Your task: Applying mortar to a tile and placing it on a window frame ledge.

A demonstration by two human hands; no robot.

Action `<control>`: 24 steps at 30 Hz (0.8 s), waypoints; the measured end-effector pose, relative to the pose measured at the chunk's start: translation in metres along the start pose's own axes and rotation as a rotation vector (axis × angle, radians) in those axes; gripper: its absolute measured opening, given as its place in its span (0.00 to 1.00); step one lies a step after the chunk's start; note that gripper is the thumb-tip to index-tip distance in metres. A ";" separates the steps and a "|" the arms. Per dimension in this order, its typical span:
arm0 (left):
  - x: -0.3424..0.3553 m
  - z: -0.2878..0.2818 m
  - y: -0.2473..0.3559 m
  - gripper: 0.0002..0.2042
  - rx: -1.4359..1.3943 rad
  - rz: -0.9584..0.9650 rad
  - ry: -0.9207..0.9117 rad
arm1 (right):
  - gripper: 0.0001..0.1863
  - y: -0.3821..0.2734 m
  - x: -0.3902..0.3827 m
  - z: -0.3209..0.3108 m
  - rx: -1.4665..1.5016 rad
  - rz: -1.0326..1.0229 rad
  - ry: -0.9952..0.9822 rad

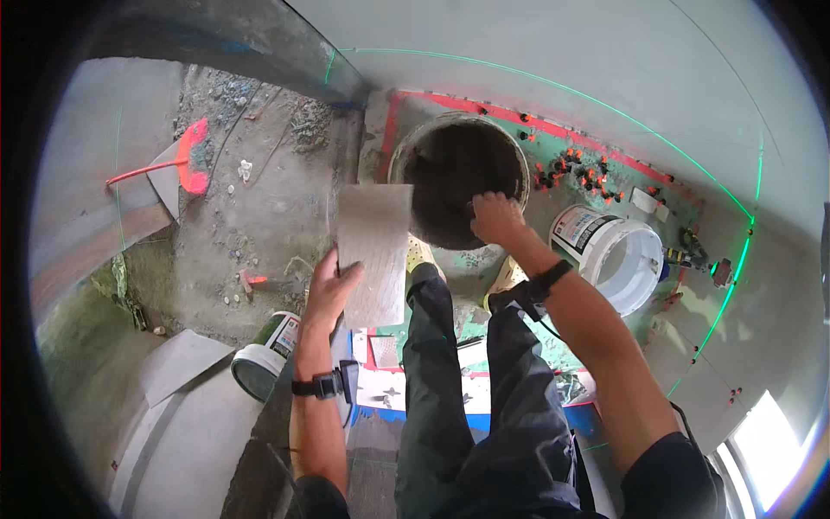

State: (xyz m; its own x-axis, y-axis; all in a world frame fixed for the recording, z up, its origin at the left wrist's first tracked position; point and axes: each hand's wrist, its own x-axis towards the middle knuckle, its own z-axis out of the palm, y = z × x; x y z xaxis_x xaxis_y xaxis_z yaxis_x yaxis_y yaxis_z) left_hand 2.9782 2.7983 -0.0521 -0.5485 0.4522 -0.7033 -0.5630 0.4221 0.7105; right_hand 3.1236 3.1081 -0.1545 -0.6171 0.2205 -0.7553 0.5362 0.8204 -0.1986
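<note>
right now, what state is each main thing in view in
Pale rectangular tile: held at its left edge
Left hand: gripping the tile
Large round greyish bucket: open, dark material inside
Right hand: curled over that bucket, grip unclear
White plastic bucket at right: open
Red broom: untouched
Green laser lines: lit
Small orange pieces: scattered

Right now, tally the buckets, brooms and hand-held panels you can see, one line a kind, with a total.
Buckets: 3 (large bucket, right bucket, left bucket)
Broom: 1
Held panel: 1
Total: 5
</note>
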 end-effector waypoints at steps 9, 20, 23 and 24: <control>0.000 0.060 0.119 0.21 0.924 0.164 -0.590 | 0.21 -0.008 -0.105 -0.127 0.643 -0.586 -0.309; -0.060 0.019 0.025 0.36 -0.463 -0.151 0.395 | 0.17 -0.049 -0.147 -0.019 1.448 -0.191 -0.206; -0.062 0.037 0.004 0.34 -0.811 0.007 0.170 | 0.17 -0.079 -0.138 -0.015 1.496 -0.217 -0.269; -0.059 0.032 -0.003 0.34 -0.820 0.003 0.175 | 0.17 -0.086 -0.135 -0.014 1.535 -0.240 -0.338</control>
State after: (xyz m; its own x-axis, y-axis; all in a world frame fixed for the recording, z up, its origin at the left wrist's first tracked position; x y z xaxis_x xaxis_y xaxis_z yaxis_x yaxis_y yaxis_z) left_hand 3.0321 2.7959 -0.0114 -0.6005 0.2949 -0.7433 -0.7955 -0.3145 0.5179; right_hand 3.1526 3.0147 -0.0266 -0.7305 -0.1242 -0.6715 0.6251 -0.5175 -0.5843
